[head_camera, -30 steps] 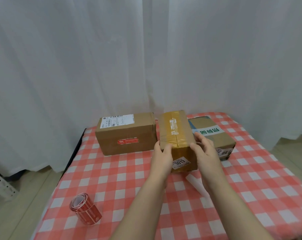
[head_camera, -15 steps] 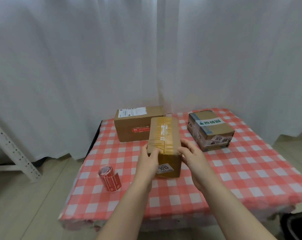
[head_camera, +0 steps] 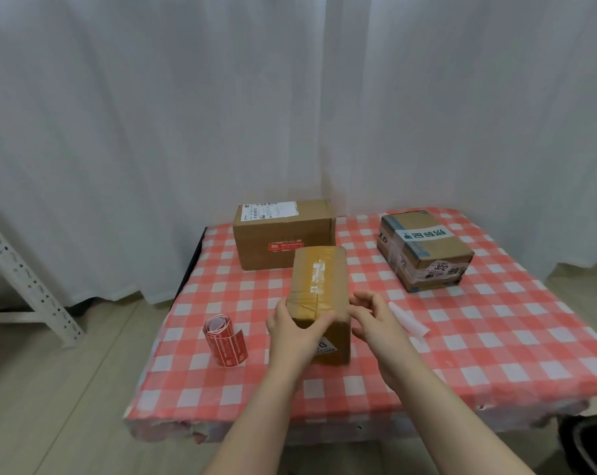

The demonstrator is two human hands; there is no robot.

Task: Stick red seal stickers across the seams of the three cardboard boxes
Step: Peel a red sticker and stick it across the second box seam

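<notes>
Three boxes on a checked table, the middle one in hand.

The checked table (head_camera: 496,354) carries a long cardboard box (head_camera: 283,228) at the back (a red seal sticker (head_camera: 285,246) on its front), a taped box (head_camera: 423,252) far right, and a brown-taped box (head_camera: 321,286) nearer the front. The left hand (head_camera: 297,334) grips that box's near left corner. The right hand (head_camera: 375,320) is just beside it, fingers loosely spread and holding nothing. A sticker roll (head_camera: 225,341) stands to the left, and a white paper strip (head_camera: 406,318) lies to the right.

left grip (head_camera: 291,332) holding taped box (head_camera: 319,286), right grip (head_camera: 375,320) spread just beside it, sticker roll (head_camera: 225,341) at left
</notes>
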